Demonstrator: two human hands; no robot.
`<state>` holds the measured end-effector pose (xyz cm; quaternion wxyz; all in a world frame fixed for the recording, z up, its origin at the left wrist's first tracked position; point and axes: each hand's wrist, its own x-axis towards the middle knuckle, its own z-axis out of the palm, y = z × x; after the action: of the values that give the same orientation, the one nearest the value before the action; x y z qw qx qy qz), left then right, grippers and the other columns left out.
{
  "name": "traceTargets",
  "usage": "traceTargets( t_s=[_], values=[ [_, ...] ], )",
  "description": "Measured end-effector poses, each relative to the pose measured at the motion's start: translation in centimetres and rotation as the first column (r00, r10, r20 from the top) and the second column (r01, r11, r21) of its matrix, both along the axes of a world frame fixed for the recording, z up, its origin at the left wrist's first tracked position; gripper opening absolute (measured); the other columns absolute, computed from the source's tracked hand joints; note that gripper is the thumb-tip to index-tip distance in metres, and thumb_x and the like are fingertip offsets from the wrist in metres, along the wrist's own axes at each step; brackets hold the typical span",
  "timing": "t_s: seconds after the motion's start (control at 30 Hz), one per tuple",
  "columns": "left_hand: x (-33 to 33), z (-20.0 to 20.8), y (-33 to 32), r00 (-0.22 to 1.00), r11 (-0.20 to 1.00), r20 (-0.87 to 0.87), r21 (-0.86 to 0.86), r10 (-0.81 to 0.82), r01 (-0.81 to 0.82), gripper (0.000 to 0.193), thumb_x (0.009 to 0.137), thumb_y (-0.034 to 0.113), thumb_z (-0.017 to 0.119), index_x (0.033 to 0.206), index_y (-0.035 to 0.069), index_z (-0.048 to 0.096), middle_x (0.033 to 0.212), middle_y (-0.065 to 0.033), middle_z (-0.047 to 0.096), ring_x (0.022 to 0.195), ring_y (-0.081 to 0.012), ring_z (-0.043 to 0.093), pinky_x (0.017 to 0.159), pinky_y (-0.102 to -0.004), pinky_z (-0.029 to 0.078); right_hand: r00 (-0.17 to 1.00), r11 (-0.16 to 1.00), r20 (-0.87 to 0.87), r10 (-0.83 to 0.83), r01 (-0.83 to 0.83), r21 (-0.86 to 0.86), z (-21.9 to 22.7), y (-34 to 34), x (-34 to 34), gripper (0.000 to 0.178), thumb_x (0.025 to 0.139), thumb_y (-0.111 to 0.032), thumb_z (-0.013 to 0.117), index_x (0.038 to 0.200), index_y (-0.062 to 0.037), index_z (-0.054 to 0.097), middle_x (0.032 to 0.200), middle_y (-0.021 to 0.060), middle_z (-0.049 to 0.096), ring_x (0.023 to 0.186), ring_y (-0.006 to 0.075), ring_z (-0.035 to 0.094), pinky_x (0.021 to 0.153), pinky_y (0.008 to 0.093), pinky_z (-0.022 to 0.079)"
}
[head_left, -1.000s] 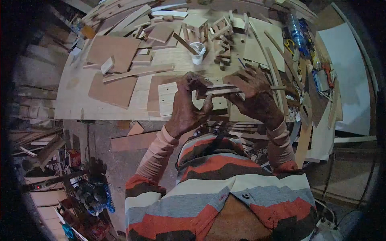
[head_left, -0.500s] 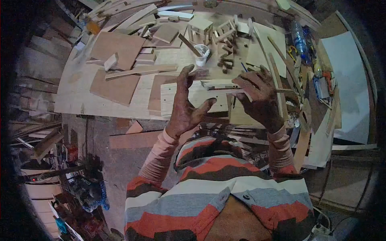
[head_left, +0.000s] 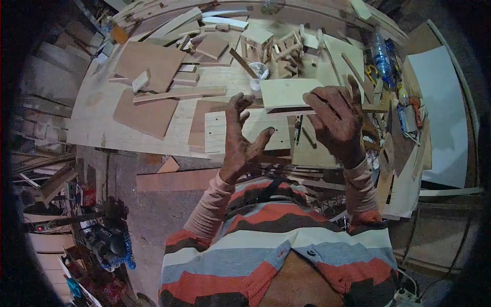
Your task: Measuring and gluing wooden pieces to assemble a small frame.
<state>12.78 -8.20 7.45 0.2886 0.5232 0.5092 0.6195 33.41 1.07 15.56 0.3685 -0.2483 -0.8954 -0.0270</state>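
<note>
My right hand (head_left: pixel 335 120) grips a small piece made of pale wooden board (head_left: pixel 291 92); its broad face shows, with a thin edge along the front. Beyond that hand a short wooden strip end (head_left: pixel 376 108) sticks out, and I cannot tell if it belongs to the held piece. Left of it, my left hand (head_left: pixel 240 138) holds nothing, thumb and fingers apart. It hovers over a pale board with small dark holes (head_left: pixel 216 134) lying at the table's near edge. A dark pencil-like stick (head_left: pixel 298 130) lies below the held piece.
On the worktable (head_left: pixel 92 112) lie brown panels (head_left: pixel 146 112) and a long wooden strip (head_left: pixel 179 94). Farther back stand a white cup with a stick (head_left: pixel 258 71) and small wooden frames (head_left: pixel 284 48). Tools and a blue plastic bottle (head_left: pixel 380 51) crowd the right side.
The held wooden piece has tilted from nearly edge-on so its broad pale face shows. My right hand has shifted slightly right; my left hand has dropped a little nearer to me, still apart from the piece.
</note>
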Motion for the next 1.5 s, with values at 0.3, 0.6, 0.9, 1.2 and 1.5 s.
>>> traceTargets(
  t_s=[0.3,0.6,0.9,1.2,1.5],
  values=[
    [-0.1,-1.2,0.8,0.993,0.999,0.118,-0.036,-0.011,0.015,0.079,0.086,0.002,0.073,0.15,0.005,0.028,0.135,-0.0115,0.049,0.125,-0.0246,0.051,0.103,-0.0407,0.045,0.995,0.997,0.088,0.037,-0.043,0.067,2.5,0.8,-0.5,0.039,0.071,-0.006,0.073,0.11,-0.0067,0.07,0.104,0.0076,0.066,0.095,0.0279,0.064,0.11,0.056,0.033],
    [-0.1,-1.4,1.9,0.96,0.986,0.271,-0.13,-0.069,0.108,0.064,0.089,-0.001,0.069,0.144,0.001,0.038,0.131,-0.0119,0.052,0.119,-0.0232,0.057,0.097,-0.0345,0.05,0.999,0.998,0.019,0.035,-0.034,-0.045,1.5,1.0,-0.9,0.033,0.076,-0.004,0.07,0.109,-0.0011,0.069,0.104,0.0145,0.065,0.094,0.0332,0.064,0.084,0.0408,0.052],
    [0.9,-4.1,3.4,0.963,0.974,0.252,-0.175,-0.097,0.144,0.063,0.089,-0.001,0.071,0.143,0.0,0.038,0.129,-0.0123,0.055,0.118,-0.0223,0.059,0.097,-0.0329,0.051,0.788,0.638,-0.485,-0.381,-0.156,-0.754,-2.4,2.4,-2.3,0.03,0.087,-0.022,0.077,0.106,0.0008,0.07,0.086,0.0048,0.071,0.082,0.0089,0.061,0.075,0.0291,0.051],
    [0.8,-3.3,4.4,0.803,0.911,0.547,-0.162,-0.236,0.378,0.049,0.095,0.009,0.066,0.139,0.001,0.045,0.132,-0.0138,0.059,0.118,-0.0248,0.061,0.096,-0.0356,0.051,0.627,0.342,-0.618,-0.474,-0.515,-0.786,-7.5,5.8,-0.9,0.026,0.096,-0.024,0.067,0.111,-0.0028,0.069,0.096,0.0052,0.068,0.094,0.0143,0.062,0.087,0.0298,0.049],
    [3.3,-1.3,6.2,0.706,0.874,0.652,-0.136,-0.276,0.467,0.036,0.102,0.018,0.06,0.133,0.002,0.052,0.124,-0.0113,0.063,0.111,-0.0234,0.065,0.092,-0.0365,0.055,0.616,0.236,-0.579,-0.534,-0.549,-0.802,-6.4,6.0,-3.5,0.032,0.095,-0.027,0.068,0.116,-0.0019,0.066,0.101,0.0058,0.068,0.092,0.0143,0.066,0.075,0.0319,0.053]
  ],
)
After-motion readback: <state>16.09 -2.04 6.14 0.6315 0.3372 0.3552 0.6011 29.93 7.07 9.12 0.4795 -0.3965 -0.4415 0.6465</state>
